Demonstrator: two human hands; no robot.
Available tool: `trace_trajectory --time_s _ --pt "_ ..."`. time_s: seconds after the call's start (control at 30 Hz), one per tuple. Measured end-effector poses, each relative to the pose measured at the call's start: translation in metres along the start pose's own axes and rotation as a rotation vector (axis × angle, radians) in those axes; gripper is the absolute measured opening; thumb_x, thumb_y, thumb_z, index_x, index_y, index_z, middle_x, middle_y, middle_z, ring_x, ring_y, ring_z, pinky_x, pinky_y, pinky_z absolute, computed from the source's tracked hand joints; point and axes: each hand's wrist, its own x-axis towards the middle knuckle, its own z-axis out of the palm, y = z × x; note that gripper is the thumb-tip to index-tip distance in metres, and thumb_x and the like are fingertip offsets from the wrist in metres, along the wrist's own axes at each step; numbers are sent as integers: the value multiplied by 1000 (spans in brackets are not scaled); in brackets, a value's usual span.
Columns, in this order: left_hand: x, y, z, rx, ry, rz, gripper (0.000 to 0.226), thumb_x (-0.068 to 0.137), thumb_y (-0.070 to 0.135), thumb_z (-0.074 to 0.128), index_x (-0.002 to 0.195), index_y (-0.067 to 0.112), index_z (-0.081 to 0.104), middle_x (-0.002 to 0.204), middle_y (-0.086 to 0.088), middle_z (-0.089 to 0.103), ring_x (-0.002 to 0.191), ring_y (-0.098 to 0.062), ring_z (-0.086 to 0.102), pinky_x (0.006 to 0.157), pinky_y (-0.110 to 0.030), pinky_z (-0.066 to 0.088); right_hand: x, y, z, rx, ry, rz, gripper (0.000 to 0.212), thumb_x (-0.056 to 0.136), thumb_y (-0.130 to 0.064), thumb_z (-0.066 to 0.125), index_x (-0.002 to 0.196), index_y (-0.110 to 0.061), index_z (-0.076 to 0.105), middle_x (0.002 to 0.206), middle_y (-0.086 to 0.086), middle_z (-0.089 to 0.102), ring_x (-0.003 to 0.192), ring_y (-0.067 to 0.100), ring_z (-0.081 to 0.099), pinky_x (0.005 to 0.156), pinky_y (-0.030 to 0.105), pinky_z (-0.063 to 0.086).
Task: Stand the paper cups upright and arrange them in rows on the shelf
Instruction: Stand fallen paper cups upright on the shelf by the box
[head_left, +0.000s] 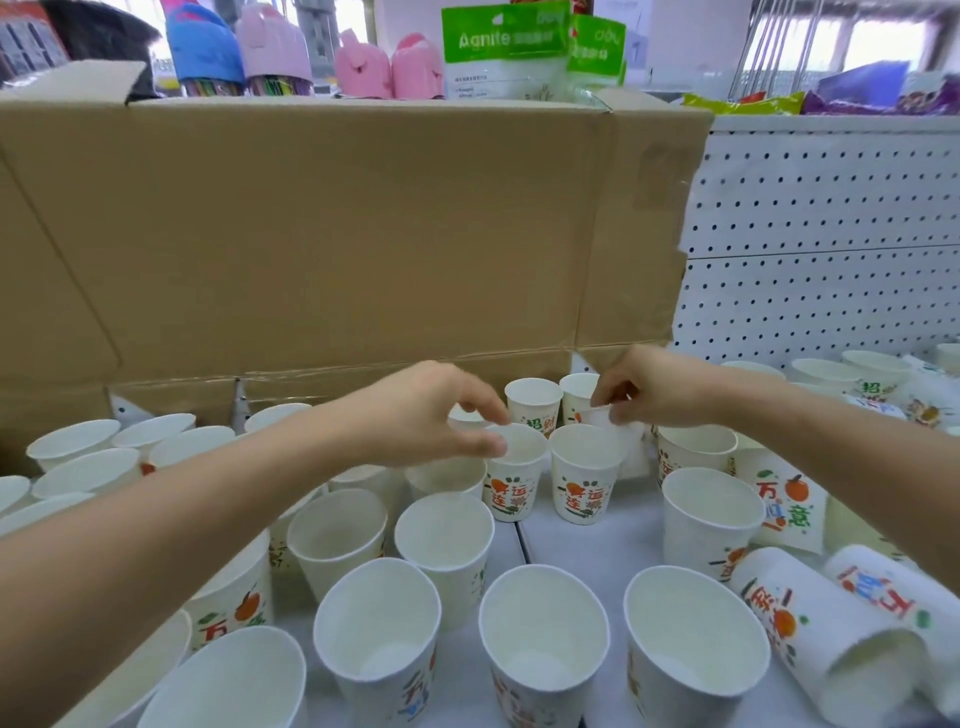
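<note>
Left hand (431, 415) fingers curl onto rim of upright cup (511, 483), mid-shelf (587, 540). Right hand (644, 395) fingers pinch rim of plain cup (631, 447) just behind printed cup (584, 483). Toppled cups (831, 634) lie at right.

My left hand (431, 415) pinches the rim of a printed cup (511, 486) standing toward the back edge of the shelf (576, 540). My right hand (649, 392) pinches a blurred cup (634, 447) by its rim, just beside. Upright cups (543, 639) line the front edge; lying cups (831, 644) rest at the front right corner.
</note>
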Motion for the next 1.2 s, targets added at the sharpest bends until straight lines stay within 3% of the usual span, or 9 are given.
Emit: trace_trajectory --time_s 0.07,0.17,0.4,0.53,0.67,0.83,0.93,1.03,1.2 --pt "7 8 6 40 -40 11 29 84 46 67 110 33 69 96 31 58 84 19 50 73 -2 34 -2 -2 0 9 78 2 16 84 -10 67 98 -14 74 83 -11 65 70 0 56 58 11 37" --pt "16 10 15 178 -83 28 26 83 46 67 105 33 71 98 23 67 85 8 57 79 -21 39 -7 -4 6 -16 41 5 13 83 -14 68 94 -15 75 83 -10 67 69 -1 56 53 7 35" --pt "3 19 10 207 -148 -37 34 87 42 65 119 32 64 117 17 63 106 -6 56 93 -28 46 -46 -11 -3 37 94 19 28 90 -21 64 118 -25 67 107 -15 61 91 7 57 79 22 41" --pt "-21 47 -1 304 -74 -3 46 87 54 58 130 40 51 129 20 53 118 -6 48 97 -27 37 -91 -12 -9 144 160 -61 28 87 -38 64 116 -38 65 120 -20 60 104 -1 53 94 28 44" --pt "-59 90 1 232 136 70 49 84 65 49 128 45 48 124 25 51 114 3 45 95 -21 36 -144 -4 -12 220 242 -170 26 83 -42 65 109 -42 67 109 -23 65 97 -12 53 85 19 44" --pt "-90 139 49 101 78 136 66 77 79 44 134 47 40 137 31 42 127 9 34 107 -20 29 -197 18 -12 245 -12 -245 52 62 -58 78 110 -47 64 114 -30 59 110 -10 50 93 17 37" --pt "-82 146 71 189 56 140 64 76 68 60 133 43 49 139 27 44 127 4 36 104 -21 29 -206 32 0 -64 -58 -319 67 56 -71 71 118 -48 57 113 -26 52 110 1 44 93 25 36" --pt "-71 138 80 249 110 73 42 82 52 66 120 34 66 130 18 57 118 -6 49 95 -27 38 -204 35 16 -297 108 -387 39 72 -52 69 110 -43 64 92 -13 55 92 15 50 73 32 38" --pt "-58 130 87 365 188 -48 23 87 44 62 102 29 72 118 16 64 113 -15 52 92 -34 39 -197 23 17 -168 323 -273 16 87 -40 56 82 -34 69 72 -10 61 76 18 59 60 30 41"
